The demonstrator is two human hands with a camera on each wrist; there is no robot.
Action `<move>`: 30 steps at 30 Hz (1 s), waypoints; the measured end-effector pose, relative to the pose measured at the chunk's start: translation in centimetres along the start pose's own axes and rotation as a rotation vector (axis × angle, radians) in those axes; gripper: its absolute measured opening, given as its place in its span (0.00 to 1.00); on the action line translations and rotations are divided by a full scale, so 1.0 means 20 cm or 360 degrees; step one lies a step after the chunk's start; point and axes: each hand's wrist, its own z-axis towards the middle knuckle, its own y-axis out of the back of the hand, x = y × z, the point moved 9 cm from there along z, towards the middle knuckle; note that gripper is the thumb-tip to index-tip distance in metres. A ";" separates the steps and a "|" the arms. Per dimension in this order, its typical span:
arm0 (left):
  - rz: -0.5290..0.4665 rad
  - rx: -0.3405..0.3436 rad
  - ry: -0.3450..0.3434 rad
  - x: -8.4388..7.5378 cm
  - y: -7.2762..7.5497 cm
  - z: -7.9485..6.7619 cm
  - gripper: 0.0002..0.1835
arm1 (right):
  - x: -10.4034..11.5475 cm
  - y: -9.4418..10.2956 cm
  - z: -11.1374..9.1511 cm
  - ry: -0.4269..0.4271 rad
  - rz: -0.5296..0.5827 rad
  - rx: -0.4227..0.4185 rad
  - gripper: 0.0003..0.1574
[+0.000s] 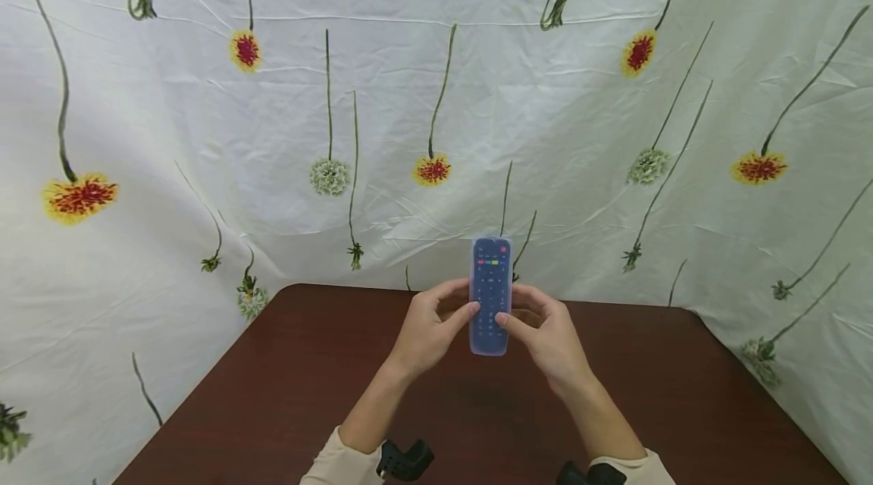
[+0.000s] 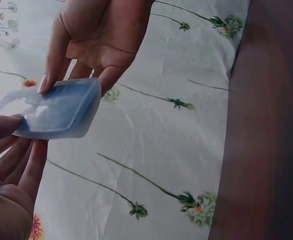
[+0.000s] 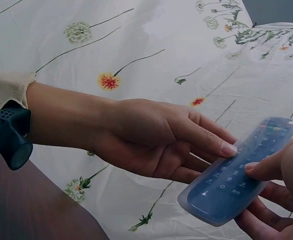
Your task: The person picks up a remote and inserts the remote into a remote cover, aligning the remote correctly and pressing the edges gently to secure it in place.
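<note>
A blue remote control (image 1: 490, 280) in a translucent cover is held up over the table, its button face toward the head camera. My left hand (image 1: 426, 330) grips its left edge, thumb on the front and fingers behind. From the other side my right hand (image 1: 551, 337) holds the right edge, its thumb pressed on the lower buttons. In the left wrist view the remote (image 2: 61, 107) appears end-on between both hands. The right wrist view shows both thumbs lying on the face of the remote (image 3: 231, 185); the fingertips behind it are hidden.
Below the hands lies a dark reddish-brown table (image 1: 286, 394) with rounded far corners. A white cloth (image 1: 382, 114) printed with flowers hangs behind and around it. Black devices are strapped at both wrists, the left band (image 1: 405, 461) near a cream sleeve (image 1: 344, 462).
</note>
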 end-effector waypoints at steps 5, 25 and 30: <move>0.0019 0.0003 -0.0032 -0.02 0.01 0.00 0.19 | 0.00 -0.01 0.00 0.0027 -0.0024 0.0012 0.28; -0.0172 0.0077 0.0483 0.24 -0.01 -0.02 0.16 | -0.20 -0.02 0.03 -0.0251 0.0069 0.0262 0.25; -0.0308 0.0099 0.0695 0.40 -0.05 -0.07 0.15 | -0.34 -0.03 0.02 -0.0394 0.0151 0.0371 0.24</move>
